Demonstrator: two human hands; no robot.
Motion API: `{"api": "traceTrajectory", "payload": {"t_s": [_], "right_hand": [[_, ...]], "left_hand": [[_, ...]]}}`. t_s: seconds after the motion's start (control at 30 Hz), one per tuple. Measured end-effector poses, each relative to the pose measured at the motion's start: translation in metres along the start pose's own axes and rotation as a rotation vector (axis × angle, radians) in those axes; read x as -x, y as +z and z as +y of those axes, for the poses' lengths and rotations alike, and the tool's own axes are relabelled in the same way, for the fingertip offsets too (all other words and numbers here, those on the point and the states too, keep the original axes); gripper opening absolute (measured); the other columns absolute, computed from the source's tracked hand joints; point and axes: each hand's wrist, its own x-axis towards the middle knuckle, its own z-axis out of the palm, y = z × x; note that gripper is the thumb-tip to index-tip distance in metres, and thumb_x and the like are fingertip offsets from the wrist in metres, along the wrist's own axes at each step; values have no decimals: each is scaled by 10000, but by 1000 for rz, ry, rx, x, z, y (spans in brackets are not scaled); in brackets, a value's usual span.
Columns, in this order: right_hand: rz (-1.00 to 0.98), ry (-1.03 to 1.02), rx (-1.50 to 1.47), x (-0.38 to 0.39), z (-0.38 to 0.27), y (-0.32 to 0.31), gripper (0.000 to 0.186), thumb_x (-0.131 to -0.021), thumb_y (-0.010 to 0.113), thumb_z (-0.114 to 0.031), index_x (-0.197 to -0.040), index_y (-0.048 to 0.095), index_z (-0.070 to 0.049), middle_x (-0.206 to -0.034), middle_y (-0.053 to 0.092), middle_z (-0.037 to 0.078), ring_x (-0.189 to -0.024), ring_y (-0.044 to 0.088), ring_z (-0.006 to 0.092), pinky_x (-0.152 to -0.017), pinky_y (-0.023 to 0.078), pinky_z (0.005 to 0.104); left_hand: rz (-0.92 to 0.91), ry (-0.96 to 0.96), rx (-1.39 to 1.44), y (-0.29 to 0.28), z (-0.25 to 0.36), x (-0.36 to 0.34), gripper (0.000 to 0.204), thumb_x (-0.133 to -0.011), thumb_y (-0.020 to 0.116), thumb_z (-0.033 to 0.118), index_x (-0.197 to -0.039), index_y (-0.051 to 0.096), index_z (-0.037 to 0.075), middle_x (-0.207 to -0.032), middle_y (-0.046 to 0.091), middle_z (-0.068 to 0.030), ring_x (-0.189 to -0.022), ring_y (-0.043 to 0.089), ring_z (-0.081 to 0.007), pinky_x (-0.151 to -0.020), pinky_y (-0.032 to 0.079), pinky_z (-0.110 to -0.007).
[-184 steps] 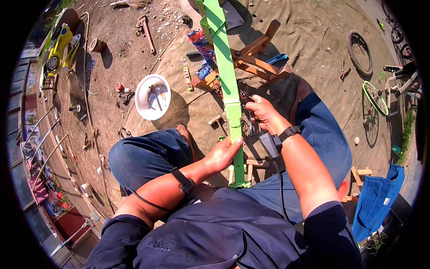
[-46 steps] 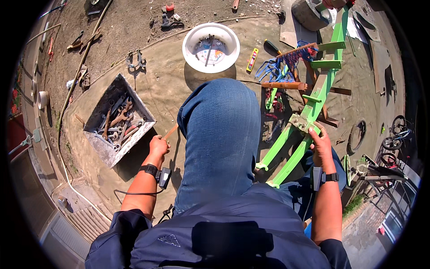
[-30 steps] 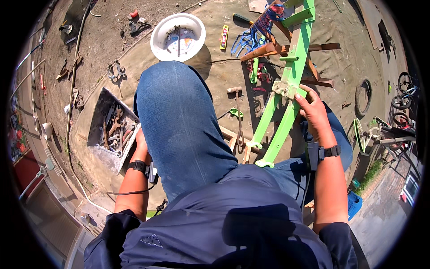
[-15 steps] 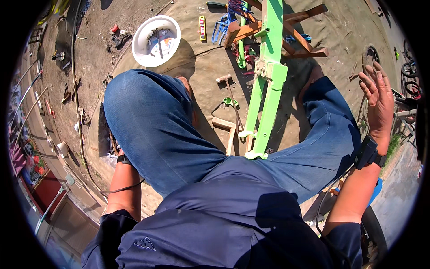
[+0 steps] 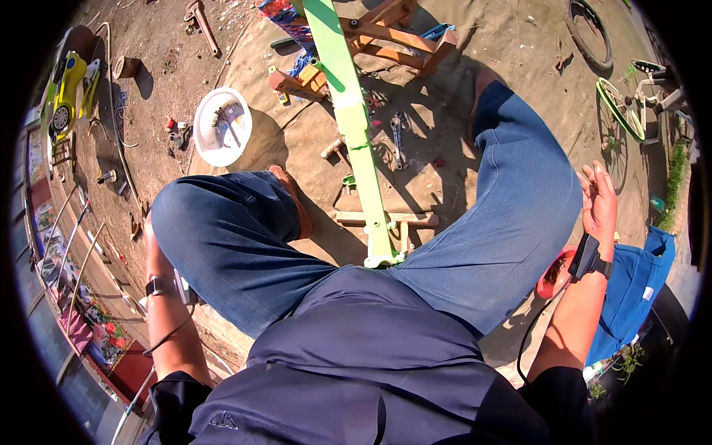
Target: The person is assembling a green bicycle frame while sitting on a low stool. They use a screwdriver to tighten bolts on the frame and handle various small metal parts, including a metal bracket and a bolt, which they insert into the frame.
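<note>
Now holds nothing in loose-fingered R hand (image 5: 599,202); can't tell L hand (image 5: 149,233) state, mostly hidden by blue-denim knee (image 5: 182,204). Prob. hands-off step, w/ long green-painted metal beam (image 5: 351,122) well left of R hand; must reach inward to touch.

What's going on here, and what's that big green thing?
Someone is sitting with a long green metal frame between their bent legs. Neither hand is touching it. The right hand is out beside the right leg with nothing visible in it; the left hand is mostly hidden, so I can't tell if it's holding anything. A white basin with small things inside sits ahead, to the left.
</note>
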Motion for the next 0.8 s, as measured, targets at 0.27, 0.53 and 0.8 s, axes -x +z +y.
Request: {"api": "traceTrajectory", "payload": {"t_s": [0.27,0.53,0.8], "right_hand": [[167,285,-53,29,179,-109,324,-939,595,-254,-1211,540,-87,-1074,610,59,-888,662,195,-758,527,330],[193,523,-135,91,330,-172,275,-910,575,-267,-1121,543,-93,-931,618,32,-750,672,169,-597,536,281],[184,677,-353,141,398,-169,300,-914,584,-312,-1142,549,-120,-1013,613,42,-802,677,208,-615,546,333]], "left_hand": [[-149,740,-931,-12,92,-23,241,-875,543,97,-1040,654,-40,-992,655,-123,-884,623,-194,-749,494,-280],[-67,27,47,15,154,-41,466,-940,475,144,-1379,410,3,-1316,554,-160,-1172,573,-285,-941,483,-337],[-9,43,-8,40,209,-10,464,-937,509,176,-1375,430,43,-1308,563,-129,-1148,591,-269,-897,486,-326]]}}
